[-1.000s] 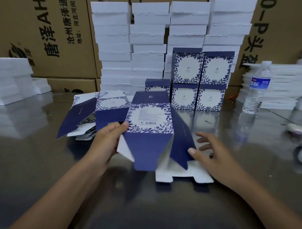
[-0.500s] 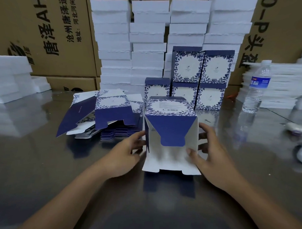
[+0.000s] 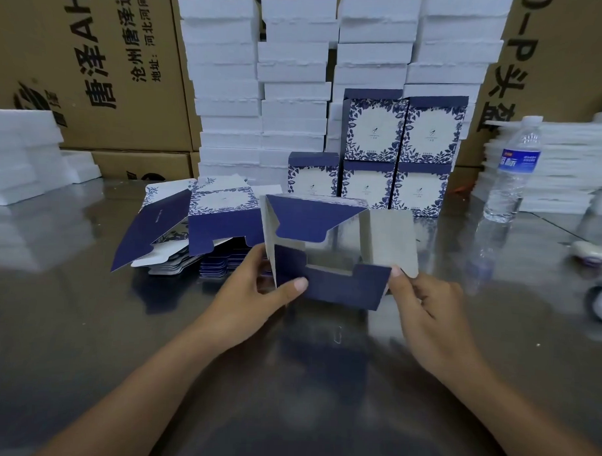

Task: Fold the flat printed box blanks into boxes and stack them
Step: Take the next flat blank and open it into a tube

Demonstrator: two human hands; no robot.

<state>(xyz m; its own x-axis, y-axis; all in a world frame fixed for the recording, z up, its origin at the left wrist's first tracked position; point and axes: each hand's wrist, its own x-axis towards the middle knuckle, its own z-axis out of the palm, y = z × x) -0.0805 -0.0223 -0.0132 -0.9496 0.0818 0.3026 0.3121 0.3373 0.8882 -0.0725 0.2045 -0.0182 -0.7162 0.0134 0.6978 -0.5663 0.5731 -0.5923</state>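
Cardboard cartons and tall white foam stacks (image 3: 229, 89) back a shiny metal bench (image 3: 84, 322). The half-formed box (image 3: 388, 237) sits dead ahead, between the hands and just off the bench, with its open end turned toward the person. Its navy bottom flap (image 3: 342, 287) runs left to right across that opening. The left hand (image 3: 253, 294) grips the box's left wall with its thumb pressed on the flap's left end. The right hand (image 3: 426, 310) pinches the flap's right corner against the right wall. Both hands are about equally near, so closing the flaps looks like a two-handed inward push. The finished boxes (image 3: 397, 156) stand beyond, slightly right and closer to the right hand. The flat blanks (image 3: 221, 232) lie to the left.
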